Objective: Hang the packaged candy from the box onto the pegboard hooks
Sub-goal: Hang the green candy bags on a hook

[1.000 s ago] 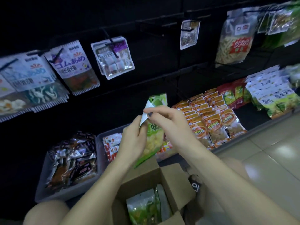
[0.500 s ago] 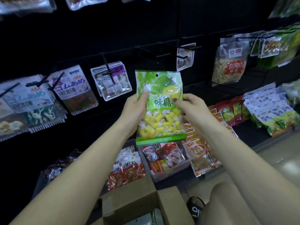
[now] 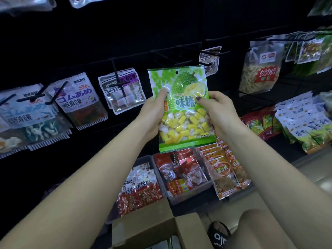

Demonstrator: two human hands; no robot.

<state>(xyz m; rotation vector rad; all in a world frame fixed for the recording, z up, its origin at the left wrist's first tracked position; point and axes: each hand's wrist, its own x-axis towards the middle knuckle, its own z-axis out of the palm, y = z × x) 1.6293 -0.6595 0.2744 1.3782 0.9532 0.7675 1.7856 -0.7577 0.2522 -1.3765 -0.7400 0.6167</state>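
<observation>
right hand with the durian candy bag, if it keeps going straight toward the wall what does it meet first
Likely the bare black hook just above the candy bag, ahead of the right hand. The left hand holds the bag's other edge. Depth is unclear in this single view.

Both forearms bare, no sleeves in view, no watch or bracelet seen. Left hand (image 3: 152, 112): no rings visible, nails hidden. Right hand (image 3: 218, 112): dark polish on thumbnail, other nails out of sight. Bare knee (image 3: 260, 229) at lower right. Black slide sandal (image 3: 219, 234) beside it, white lettering across strap, text unreadable.
</observation>
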